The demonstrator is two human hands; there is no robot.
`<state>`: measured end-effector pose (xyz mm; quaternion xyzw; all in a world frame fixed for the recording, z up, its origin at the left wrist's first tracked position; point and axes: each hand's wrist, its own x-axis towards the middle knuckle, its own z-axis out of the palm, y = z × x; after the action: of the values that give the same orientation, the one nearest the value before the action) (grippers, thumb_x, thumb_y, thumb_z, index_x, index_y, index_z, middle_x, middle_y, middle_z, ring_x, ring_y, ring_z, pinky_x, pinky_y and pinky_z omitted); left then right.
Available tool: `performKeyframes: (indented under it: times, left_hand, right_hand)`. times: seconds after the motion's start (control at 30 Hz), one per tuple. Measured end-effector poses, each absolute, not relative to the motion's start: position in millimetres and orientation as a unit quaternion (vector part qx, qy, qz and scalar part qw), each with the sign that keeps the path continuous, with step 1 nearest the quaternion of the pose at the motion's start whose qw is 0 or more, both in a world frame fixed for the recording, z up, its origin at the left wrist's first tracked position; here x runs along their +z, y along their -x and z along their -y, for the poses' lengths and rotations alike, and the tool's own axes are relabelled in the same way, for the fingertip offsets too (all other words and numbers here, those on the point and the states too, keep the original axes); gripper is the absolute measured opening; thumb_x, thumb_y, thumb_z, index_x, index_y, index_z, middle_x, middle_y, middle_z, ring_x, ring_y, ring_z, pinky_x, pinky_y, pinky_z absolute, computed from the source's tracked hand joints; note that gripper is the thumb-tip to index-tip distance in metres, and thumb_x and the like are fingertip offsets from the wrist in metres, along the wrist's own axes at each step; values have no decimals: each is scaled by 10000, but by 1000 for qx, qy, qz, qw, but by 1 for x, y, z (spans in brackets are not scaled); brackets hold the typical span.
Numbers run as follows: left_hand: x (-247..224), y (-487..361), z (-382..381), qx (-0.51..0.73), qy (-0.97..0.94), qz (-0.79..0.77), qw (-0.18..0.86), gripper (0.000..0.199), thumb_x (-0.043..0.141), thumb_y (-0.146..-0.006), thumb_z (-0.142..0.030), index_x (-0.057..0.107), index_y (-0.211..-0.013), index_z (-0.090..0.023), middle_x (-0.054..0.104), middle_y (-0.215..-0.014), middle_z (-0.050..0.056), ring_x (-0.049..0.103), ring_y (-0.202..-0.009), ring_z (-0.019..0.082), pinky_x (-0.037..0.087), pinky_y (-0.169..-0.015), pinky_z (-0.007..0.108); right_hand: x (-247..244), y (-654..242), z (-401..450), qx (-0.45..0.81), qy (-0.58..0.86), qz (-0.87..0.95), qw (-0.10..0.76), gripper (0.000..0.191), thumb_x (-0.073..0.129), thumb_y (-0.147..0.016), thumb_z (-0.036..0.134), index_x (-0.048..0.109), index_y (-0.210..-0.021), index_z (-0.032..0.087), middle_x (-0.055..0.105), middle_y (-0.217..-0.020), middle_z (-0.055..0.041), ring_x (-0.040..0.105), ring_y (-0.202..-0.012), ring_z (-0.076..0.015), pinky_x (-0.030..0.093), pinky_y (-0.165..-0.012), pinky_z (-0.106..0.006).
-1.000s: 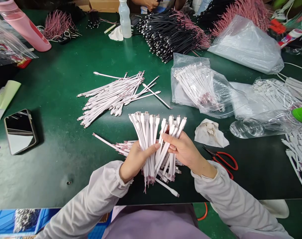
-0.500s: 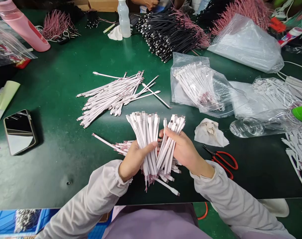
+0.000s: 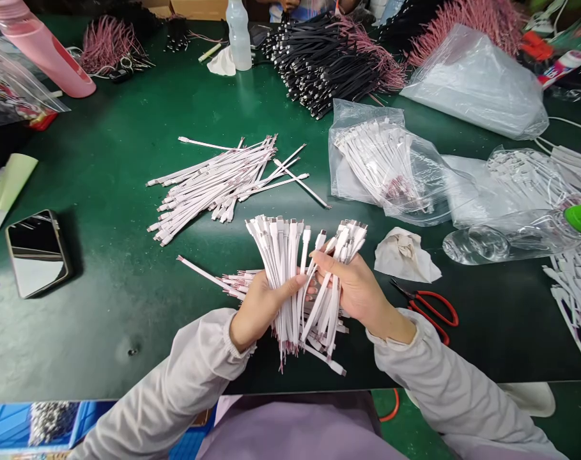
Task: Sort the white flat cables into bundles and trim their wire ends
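Observation:
My left hand (image 3: 264,305) is closed round a thick bundle of short white USB cables (image 3: 281,268), its thumb across the front. The plugs point up and away, the pinkish bare wire ends down. Beside it, my right hand (image 3: 360,287) grips a smaller fanned bunch of the same cables (image 3: 329,300), with thumb and forefinger near the plugs. One or two cables stand between the two bunches. Under my hands lie more white cables (image 3: 230,283), partly hidden. Farther off is a loose pile of white cables (image 3: 218,182).
Red-handled pliers (image 3: 434,313) and a crumpled tissue (image 3: 405,255) lie to the right. Bagged white cables (image 3: 381,163) sit behind them. A phone (image 3: 38,254) rests at left. Black cables (image 3: 323,64) are heaped at the back, near a co-worker's hand (image 3: 290,5) and a bottle (image 3: 240,38).
My right hand's bunch has shifted slightly right and fanned out, widening the gap at the plugs. A cable or two now stands apart between the bunches. The left hand has barely moved.

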<state>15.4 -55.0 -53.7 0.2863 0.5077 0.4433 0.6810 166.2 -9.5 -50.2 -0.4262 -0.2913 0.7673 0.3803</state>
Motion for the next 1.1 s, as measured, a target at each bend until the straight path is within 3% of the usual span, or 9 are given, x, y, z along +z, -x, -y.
performKeyframes:
  times: [0.1, 0.23, 0.33, 0.43, 0.5, 0.67, 0.77, 0.9, 1.1]
  left_hand:
    - [-55, -15, 55, 455, -285, -517, 667, 324, 744, -758, -366, 680, -977, -137, 727, -950, 76, 674, -840, 224, 529, -797, 340]
    - [-57, -14, 55, 442, -287, -520, 672, 267, 745, -758, -376, 668, -830, -131, 692, -726, 32, 635, -661, 159, 521, -653, 274]
    - [-57, -14, 55, 435, -290, -506, 686, 267, 760, -740, -371, 657, -799, -132, 671, -639, 17, 609, -588, 137, 506, -593, 249]
    - [-56, -15, 55, 433, -286, -492, 699, 287, 791, -701, -357, 660, -823, -133, 678, -624, 18, 612, -570, 140, 509, -585, 250]
    - [-54, -16, 54, 434, -277, -487, 705, 304, 812, -672, -346, 663, -828, -133, 677, -616, 19, 614, -555, 146, 509, -570, 254]
    - [-52, -17, 54, 450, -280, -484, 697, 279, 786, -705, -360, 681, -820, -128, 687, -641, 34, 627, -559, 163, 523, -575, 276]
    - [-51, -17, 54, 448, -266, -505, 689, 275, 759, -736, -375, 691, -804, -117, 713, -723, 60, 650, -605, 169, 547, -609, 285]
    - [-52, -17, 55, 447, -246, -505, 696, 271, 783, -710, -359, 669, -786, -126, 684, -642, 32, 628, -551, 150, 541, -555, 264]
    - [-56, -16, 54, 436, -282, -489, 701, 259, 804, -683, -335, 671, -799, -145, 687, -614, 19, 626, -529, 152, 536, -539, 263]
  right_hand:
    - [-48, -165, 12, 716, 447, 332, 421, 244, 777, -728, 347, 582, -730, 201, 408, -527, 71, 413, -461, -83, 427, -471, -241]
    - [-50, -167, 10, 705, 454, 353, 414, 282, 694, -800, 435, 613, -708, 181, 490, -638, 26, 495, -561, -103, 454, -538, -252]
    - [-52, -168, 7, 751, 419, 336, 385, 390, 651, -828, 465, 553, -586, 175, 423, -576, 27, 483, -568, -110, 461, -536, -251]
    - [-53, -167, 5, 808, 376, 284, 355, 254, 708, -782, 445, 629, -756, 206, 358, -530, 58, 473, -569, -130, 484, -501, -266]
    - [-52, -165, 4, 825, 370, 262, 336, 271, 745, -743, 434, 645, -871, 218, 326, -510, 78, 454, -537, -135, 481, -452, -278]
    - [-52, -164, 6, 769, 426, 278, 388, 363, 823, -654, 384, 518, -634, 189, 381, -538, 70, 382, -478, -81, 394, -427, -236]
    - [-54, -166, 7, 735, 458, 296, 402, 337, 778, -715, 430, 550, -654, 189, 432, -579, 45, 420, -507, -88, 377, -453, -235]
    - [-59, -167, 4, 764, 415, 301, 392, 292, 720, -775, 463, 605, -733, 198, 484, -619, 26, 441, -543, -99, 397, -502, -242]
    - [-58, -166, 2, 819, 393, 252, 335, 292, 802, -685, 395, 598, -761, 200, 418, -577, 55, 391, -496, -97, 422, -442, -256]
